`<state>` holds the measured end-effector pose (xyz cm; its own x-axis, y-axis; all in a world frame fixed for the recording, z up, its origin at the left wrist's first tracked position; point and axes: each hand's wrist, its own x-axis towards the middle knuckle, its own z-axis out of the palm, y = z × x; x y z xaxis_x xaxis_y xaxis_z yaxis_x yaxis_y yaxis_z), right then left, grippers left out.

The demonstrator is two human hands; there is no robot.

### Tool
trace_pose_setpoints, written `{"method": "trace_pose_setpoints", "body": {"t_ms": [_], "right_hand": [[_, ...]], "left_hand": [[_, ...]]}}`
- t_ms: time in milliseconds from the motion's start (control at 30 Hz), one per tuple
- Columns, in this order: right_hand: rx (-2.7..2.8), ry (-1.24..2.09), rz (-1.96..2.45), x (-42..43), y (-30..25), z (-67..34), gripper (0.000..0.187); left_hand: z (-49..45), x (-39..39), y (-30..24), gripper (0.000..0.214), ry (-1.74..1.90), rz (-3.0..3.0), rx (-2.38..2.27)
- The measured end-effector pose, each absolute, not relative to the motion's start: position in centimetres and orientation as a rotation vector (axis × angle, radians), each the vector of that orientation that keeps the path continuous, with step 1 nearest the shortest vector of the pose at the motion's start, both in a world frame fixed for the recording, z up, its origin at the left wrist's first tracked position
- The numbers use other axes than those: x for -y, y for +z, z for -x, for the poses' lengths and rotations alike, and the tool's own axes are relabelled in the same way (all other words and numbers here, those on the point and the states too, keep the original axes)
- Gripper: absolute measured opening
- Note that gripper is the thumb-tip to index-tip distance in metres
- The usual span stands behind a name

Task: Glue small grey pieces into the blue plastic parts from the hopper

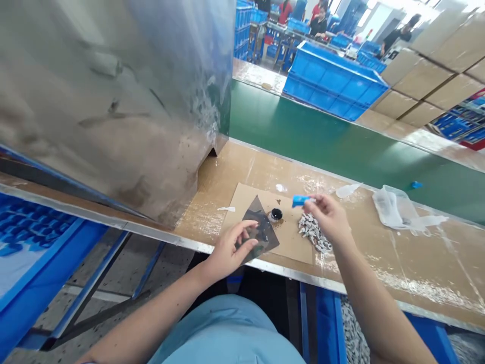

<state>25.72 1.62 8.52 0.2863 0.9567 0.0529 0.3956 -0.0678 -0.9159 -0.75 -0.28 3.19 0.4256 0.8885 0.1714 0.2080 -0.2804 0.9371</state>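
My right hand [329, 217] pinches a small blue plastic piece [300, 201] between thumb and fingertips, above the bench. Below it lies a pile of small grey parts [311, 227] on a flat piece of cardboard [293, 247]. My left hand [232, 248] is over the near edge of a dark, see-through sheet [259, 210], its fingers bent and apart from the thumb. Nothing shows in its grasp, though I cannot tell whether the fingertips touch the sheet. Between the two hands stands a small round pot [275, 215] with black contents.
A large metal housing [113, 101] rises at the left. Behind the bench runs a green conveyor belt [265, 114], with a blue crate [333, 81] beyond it. At right sits a clear plastic container [394, 207]. A blue bin [49, 268] of blue parts stands lower left. People work in the background.
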Motion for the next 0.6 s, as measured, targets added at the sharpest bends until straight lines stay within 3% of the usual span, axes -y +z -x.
{"method": "trace_pose_setpoints", "body": {"t_ms": [333, 600], "right_hand": [[0.946, 0.705, 1.701, -17.3, 9.3, -32.1, 0.026], [1.084, 0.725, 1.87, -12.9, 8.6, -34.4, 0.007]], "left_hand": [[0.8, -1.4, 0.3, 0.02, 1.008, -1.924, -1.15], [0.9, -1.4, 0.4, 0.021, 0.998, -1.944, -1.149]]}}
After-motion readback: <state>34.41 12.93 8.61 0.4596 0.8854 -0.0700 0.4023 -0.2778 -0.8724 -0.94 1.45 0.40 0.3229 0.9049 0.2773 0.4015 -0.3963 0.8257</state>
